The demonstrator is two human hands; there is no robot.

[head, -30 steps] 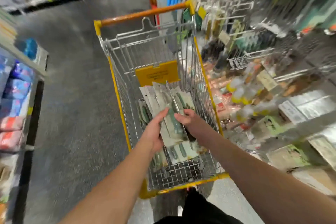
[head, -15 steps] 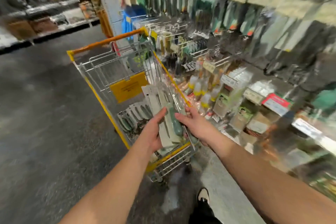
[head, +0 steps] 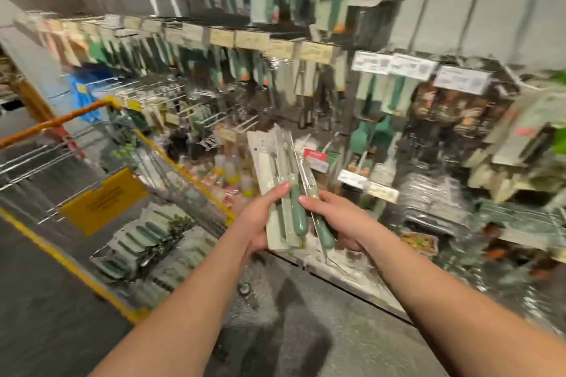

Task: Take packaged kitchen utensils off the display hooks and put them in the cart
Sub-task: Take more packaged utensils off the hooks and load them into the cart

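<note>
Both hands hold a stack of packaged utensils (head: 277,180) with green handles on pale cards, upright in front of the display. My left hand (head: 260,223) grips the left side of the stack, thumb across the front. My right hand (head: 340,220) grips the right-hand packs from the other side. The wire cart (head: 180,171) with yellow trim stands at the left, and several similar packs (head: 144,242) lie on its floor. Display hooks (head: 214,119) carry more green-handled utensils (head: 239,64) on the wall ahead. The view is motion-blurred.
An orange cart handle (head: 55,121) is at the far left, with a yellow sign (head: 104,205) inside the cart. Low shelves (head: 435,208) at the right hold boxed and wrapped goods. Grey floor (head: 291,330) lies below my arms.
The stack in my hands has come out from above the cart and moved right, toward the display. My view has swung right, so the cart now sits at the left.
</note>
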